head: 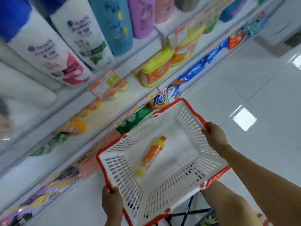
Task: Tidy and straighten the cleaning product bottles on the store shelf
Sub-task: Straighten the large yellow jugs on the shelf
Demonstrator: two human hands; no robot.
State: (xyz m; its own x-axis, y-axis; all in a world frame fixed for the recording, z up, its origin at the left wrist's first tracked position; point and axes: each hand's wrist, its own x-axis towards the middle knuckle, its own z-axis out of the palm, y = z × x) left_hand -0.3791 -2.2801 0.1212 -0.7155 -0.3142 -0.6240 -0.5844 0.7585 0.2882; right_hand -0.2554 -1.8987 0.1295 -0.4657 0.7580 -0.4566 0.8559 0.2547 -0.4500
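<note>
Clamped on the red rim of a white slotted basket (172, 183), the left hand (112, 199) has its fingers curled over the near left corner. The right hand (215, 137) is wrapped round the rim on the basket's right side, with a thin bracelet (225, 146) at the wrist. A yellow bottle (154, 151) with an orange label and orange cap lies on its side on the basket floor, cap towards the shelves. Its print is too blurred to read.

On the top shelf at far left lean two white bottles (53, 51) with blue caps. Their dark blue logo and lettering are smeared by motion and cannot be read with certainty. One has a pink swirl low on its label, the other a green patch. Next to them stand a light blue bottle (115, 25), then a purple one (142, 17) and a pink one (164, 8), their labels illegible.

An orange and yellow price tag (104, 83) hangs from the shelf edge, its figures unreadable. On the middle shelf (140, 91) just behind it stand two small yellow and orange bottles (118, 91). To their right stands a large yellow jug (156, 69) with an orange label.

Lower down lie green pouches (53, 142), a green pack (135, 118), and a pack (158, 100) with big yellow letters outlined in blue, not clearly legible. Shiny blue packs (200, 66) run off to the right.
</note>
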